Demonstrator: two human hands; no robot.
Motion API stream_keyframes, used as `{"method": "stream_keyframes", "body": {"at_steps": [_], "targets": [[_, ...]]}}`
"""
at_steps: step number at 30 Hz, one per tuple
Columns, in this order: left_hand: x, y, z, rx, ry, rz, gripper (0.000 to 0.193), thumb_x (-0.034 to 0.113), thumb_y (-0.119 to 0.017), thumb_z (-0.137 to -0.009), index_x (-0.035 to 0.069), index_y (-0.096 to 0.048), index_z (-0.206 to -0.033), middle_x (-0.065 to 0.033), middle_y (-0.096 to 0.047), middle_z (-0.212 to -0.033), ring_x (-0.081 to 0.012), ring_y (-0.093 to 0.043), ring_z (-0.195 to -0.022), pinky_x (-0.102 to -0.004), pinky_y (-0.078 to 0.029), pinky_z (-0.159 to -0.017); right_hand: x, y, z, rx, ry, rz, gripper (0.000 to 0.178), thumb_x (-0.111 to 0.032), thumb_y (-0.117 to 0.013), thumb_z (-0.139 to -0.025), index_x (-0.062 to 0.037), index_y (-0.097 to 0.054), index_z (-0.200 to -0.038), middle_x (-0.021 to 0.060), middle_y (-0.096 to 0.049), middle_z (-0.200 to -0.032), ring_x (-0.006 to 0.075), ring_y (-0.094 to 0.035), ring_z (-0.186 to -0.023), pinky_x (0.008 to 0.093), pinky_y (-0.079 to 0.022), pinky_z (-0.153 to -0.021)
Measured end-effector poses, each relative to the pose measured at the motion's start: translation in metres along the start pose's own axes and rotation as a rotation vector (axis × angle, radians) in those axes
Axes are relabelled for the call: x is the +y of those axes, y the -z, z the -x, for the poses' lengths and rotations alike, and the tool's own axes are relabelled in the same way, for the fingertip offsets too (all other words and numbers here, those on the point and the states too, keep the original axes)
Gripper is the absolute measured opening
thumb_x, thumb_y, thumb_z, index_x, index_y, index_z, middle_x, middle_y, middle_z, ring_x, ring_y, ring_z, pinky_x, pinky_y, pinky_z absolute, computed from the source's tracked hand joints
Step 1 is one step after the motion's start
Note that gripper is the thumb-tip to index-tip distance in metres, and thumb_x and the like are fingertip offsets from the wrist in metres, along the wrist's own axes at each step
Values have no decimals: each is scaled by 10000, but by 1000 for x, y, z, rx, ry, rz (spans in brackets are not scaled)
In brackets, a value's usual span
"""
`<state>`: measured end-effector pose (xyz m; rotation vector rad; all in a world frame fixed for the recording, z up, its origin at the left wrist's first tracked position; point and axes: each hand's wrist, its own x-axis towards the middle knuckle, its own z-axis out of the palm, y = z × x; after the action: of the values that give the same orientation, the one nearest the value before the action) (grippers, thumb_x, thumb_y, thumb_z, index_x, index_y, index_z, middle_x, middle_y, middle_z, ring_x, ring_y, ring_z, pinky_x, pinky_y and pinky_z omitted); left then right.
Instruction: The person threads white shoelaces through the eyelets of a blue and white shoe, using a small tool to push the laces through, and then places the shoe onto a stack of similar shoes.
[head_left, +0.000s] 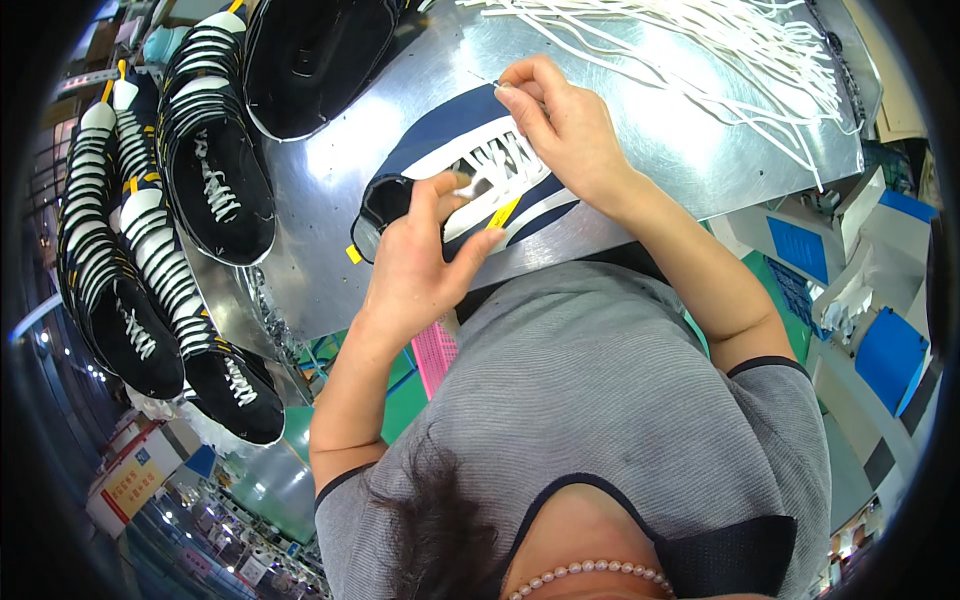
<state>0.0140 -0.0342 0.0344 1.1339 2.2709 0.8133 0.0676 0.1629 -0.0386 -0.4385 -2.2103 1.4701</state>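
A navy shoe upper (446,124) lies on the metal counter (318,225). The right hand (572,128) pinches thumb to finger beside it, the left hand (412,262) curls by its white laces (508,160); whether either holds one, I can't tell.

Bright, whitish light seems to fall from above onto my metal table (315,275), leaving blown-out glare patches near the blue shoe (445,118) and around the loose laces (700,50), whose pale strands partly wash out there. My right hand (570,130) is well lit and fairly sharp; the fingertips of my left hand (415,262) look slightly smeared. The black shoe (315,60) at the top sinks into shadow. Toward the rim, the stacked shoes (145,240) curve, the corners go black, and the lower-left background turns small and indistinct.
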Motion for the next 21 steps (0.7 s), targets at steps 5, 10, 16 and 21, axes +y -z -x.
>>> {"method": "stream_keyframes", "body": {"at_steps": [5,10,16,21], "targets": [[6,20,-2,-283,308,-104,454,217,-769,-868,-6,-543,-1191,-230,-690,-972,-304,-713,-874,-342,-537,-774,3,-3,-1,45,-24,23,253,-286,-587,-990,-49,-587,-1077,132,-694,-789,322,-678,-721,396,-517,-666],[-17,-1,-11,188,-51,24,491,223,-757,-855,16,-553,-1251,-194,-672,-1067,-353,-679,-936,-403,-507,-718,-1,8,13,25,-56,-267,273,-241,-661,-952,-21,-608,-1104,118,-706,-847,175,-651,-714,306,-497,-659],[-33,-14,-9,707,-276,-571,491,164,-811,-767,23,-613,-1194,-177,-565,-1340,-374,-454,-1317,-478,-349,-1068,-27,22,55,5,-371,-513,199,-91,-635,-958,-33,-588,-1143,-2,-608,-858,42,-525,-736,208,-428,-645],[-41,-67,41,635,184,855,715,25,-669,-913,-22,-231,-1476,-230,-284,-1535,-347,-279,-1461,-467,-318,-1164,-26,14,56,-95,139,106,175,-35,-719,-838,-45,-634,-991,93,-599,-909,243,-636,-731,330,-516,-658]]}}
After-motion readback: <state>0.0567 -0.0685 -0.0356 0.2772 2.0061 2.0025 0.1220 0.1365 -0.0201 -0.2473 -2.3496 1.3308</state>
